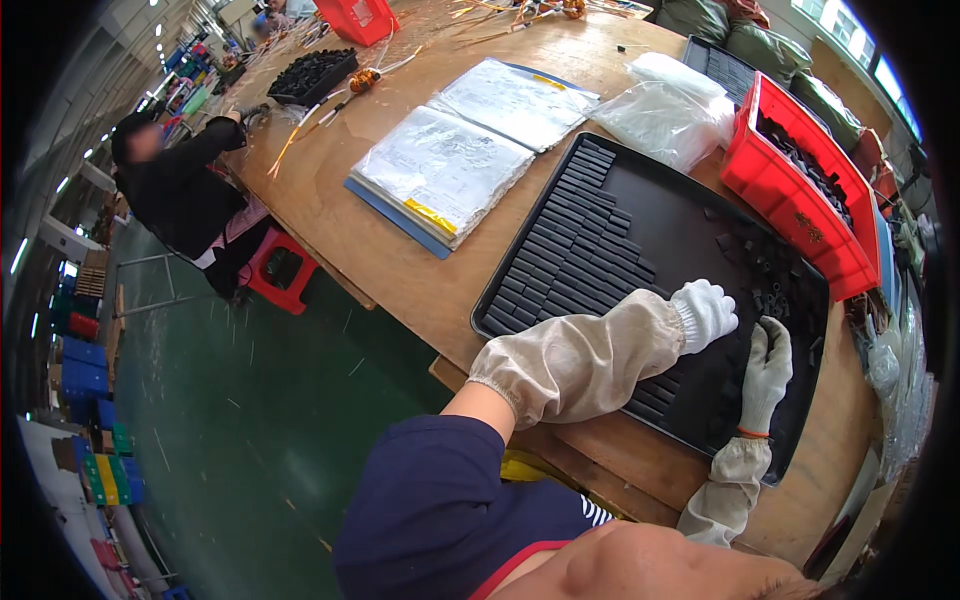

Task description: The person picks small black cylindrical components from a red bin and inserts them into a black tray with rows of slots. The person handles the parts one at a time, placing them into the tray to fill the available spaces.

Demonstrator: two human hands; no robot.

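Note:
A large black tray (640, 190) lies on the wooden table, with neat rows of short black cylindrical pieces (580, 235) along its left side. Loose small black parts (768, 270) are heaped toward its right side. My left hand (705, 315), in a white glove and beige sleeve cover, is curled closed above the tray; whatever its fingers may hold is hidden. Beside it, my right hand (768, 365), also white-gloved, reaches to the near edge of the heap with fingertips drawn together among the parts. Whether a piece is between them is too small to tell.
A red bin (800, 190) of dark parts stands against the tray's far right side. Clear plastic bags (680, 110) and an open binder (470, 150) lie beyond the tray. At the table's left edge, a person in black (180, 180) sits near a smaller black tray (312, 78).

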